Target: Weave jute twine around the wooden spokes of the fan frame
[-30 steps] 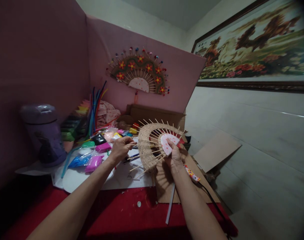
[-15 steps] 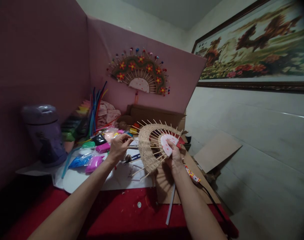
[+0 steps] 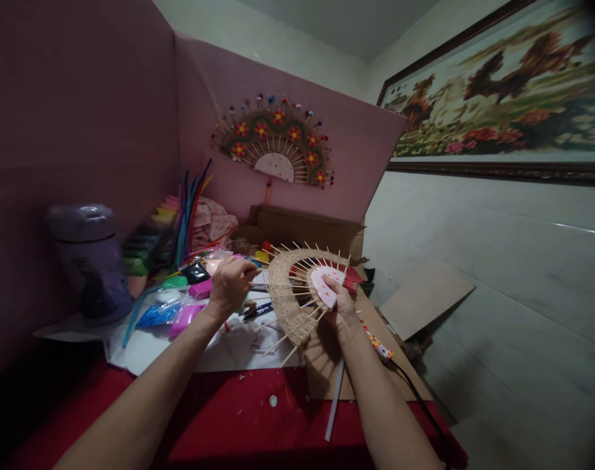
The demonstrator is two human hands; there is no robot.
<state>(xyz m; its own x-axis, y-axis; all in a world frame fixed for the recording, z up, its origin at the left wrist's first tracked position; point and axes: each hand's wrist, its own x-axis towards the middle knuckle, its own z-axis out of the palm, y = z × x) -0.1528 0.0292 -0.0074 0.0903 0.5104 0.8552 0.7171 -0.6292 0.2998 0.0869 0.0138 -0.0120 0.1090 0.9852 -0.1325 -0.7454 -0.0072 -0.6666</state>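
Note:
My right hand (image 3: 342, 307) grips a woven fan (image 3: 290, 297) by its white half-round base with pink spots, thumb on top. Thin wooden sticks radiate from that base, with a wide band of tan twine woven through them and bare tips sticking out. At the fan's left edge, my left hand (image 3: 232, 284) is closed in a pinch beside the stick tips. Whether it holds a stick end or a strand of twine cannot be made out. Behind, a finished-looking fan (image 3: 277, 140) with orange flowers and coloured beads hangs on the pink board.
A purple tumbler (image 3: 89, 261) stands at left. Bagged coloured clay (image 3: 164, 313) and pipe cleaners (image 3: 192, 202) lie near it. A glue stick (image 3: 334, 401) and a glue gun (image 3: 378, 343) with a black cord rest on cardboard (image 3: 321, 382) over the red cloth (image 3: 219, 424).
The woven fan has tilted slightly and its upper edge sits lower. My left hand stays pinched at the left edge, its wrist a little turned.

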